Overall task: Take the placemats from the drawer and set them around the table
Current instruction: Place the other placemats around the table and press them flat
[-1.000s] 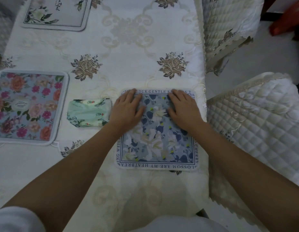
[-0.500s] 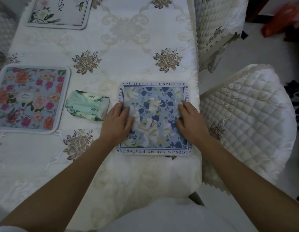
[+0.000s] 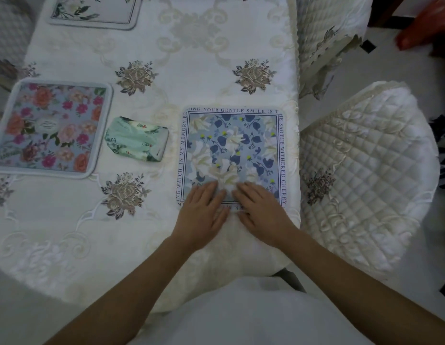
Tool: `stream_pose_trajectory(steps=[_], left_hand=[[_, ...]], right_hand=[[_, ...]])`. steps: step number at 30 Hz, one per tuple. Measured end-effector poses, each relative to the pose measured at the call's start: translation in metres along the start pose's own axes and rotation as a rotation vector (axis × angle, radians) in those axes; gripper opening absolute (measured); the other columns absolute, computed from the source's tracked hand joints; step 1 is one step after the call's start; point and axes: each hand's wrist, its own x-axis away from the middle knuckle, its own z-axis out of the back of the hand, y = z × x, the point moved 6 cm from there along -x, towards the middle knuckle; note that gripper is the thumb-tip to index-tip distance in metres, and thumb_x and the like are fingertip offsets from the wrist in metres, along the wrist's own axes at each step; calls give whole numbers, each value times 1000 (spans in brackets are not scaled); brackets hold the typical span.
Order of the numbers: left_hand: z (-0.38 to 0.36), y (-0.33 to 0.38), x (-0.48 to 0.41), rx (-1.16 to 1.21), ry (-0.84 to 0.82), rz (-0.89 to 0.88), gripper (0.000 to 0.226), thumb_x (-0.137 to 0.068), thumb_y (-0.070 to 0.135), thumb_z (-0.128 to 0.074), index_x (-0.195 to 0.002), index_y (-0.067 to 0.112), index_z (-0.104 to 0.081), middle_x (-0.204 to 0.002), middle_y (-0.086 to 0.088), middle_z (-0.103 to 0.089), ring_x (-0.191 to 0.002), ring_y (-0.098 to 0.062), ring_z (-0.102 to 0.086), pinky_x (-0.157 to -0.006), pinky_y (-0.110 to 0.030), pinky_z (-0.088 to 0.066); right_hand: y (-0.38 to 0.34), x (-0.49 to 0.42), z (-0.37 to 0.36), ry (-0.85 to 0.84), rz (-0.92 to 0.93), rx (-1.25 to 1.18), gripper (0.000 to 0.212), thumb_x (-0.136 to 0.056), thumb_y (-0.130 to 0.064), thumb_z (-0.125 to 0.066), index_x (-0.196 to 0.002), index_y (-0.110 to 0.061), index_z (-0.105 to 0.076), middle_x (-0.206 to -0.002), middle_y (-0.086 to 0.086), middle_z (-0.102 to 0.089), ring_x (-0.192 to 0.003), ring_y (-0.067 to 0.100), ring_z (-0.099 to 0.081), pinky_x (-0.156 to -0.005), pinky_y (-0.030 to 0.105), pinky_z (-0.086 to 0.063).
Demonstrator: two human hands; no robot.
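now both hands, left hand [image 3: 201,215] and right hand [image 3: 262,215], press flat fingers on blue placemat [image 3: 232,145].

One wide-angle camera, worn on the head, looks forward and steeply down from above the near edge of the worktop [image 3: 67,220]. It sits close: the forearms [image 3: 131,282] run from the bottom corners to the left hand [image 3: 201,215] and right hand [image 3: 263,215] just below centre. A quilted chair [image 3: 365,183] fills the right side.
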Motion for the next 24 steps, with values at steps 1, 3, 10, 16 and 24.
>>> stream_pose_trajectory(steps=[1, 3, 10, 16, 24], left_hand=[[-4, 3, 7, 1, -1, 0, 63, -105, 52, -19, -144, 15, -52, -154, -12, -44, -142, -30, -40, -116, -50, -33], [-9, 4, 23, 1, 16, 11, 58, -105, 50, -26, -143, 16, -53, -155, -11, -43, -143, -28, -38, -115, -49, -34], [-7, -17, 61, -15, 64, 109, 56, -104, 47, -32, -145, 14, -51, -156, -12, -40, -146, -29, -35, -117, -48, -31], [-9, 18, 52, 7, 92, 108, 56, -103, 47, -34, -140, 11, -54, -149, -17, -48, -138, -32, -44, -117, -48, -32], [-22, 6, 63, -38, 88, 114, 56, -104, 44, -32, -141, 9, -54, -153, -13, -45, -142, -29, -41, -118, -48, -28]], right_hand=[[-2, 5, -6, -15, 6, 11, 53, -98, -37, -42, -145, -14, -45, -156, 6, -37, -146, 24, -28, -119, 43, -25], [2, 17, -11, -21, -24, 1, 53, -99, -37, -41, -147, -16, -43, -158, 4, -34, -148, 22, -25, -119, 44, -25], [18, 52, 2, 44, -181, 43, 56, -95, -36, -38, -145, -15, -47, -154, 5, -42, -143, 25, -36, -119, 45, -22], [-29, 35, -11, 39, -87, -37, 55, -93, -34, -43, -144, -13, -48, -152, 7, -44, -142, 26, -36, -116, 46, -31], [-13, 53, -19, 23, -121, 16, 56, -93, -32, -41, -146, -13, -46, -153, 6, -43, -141, 25, -38, -117, 45, -30]])
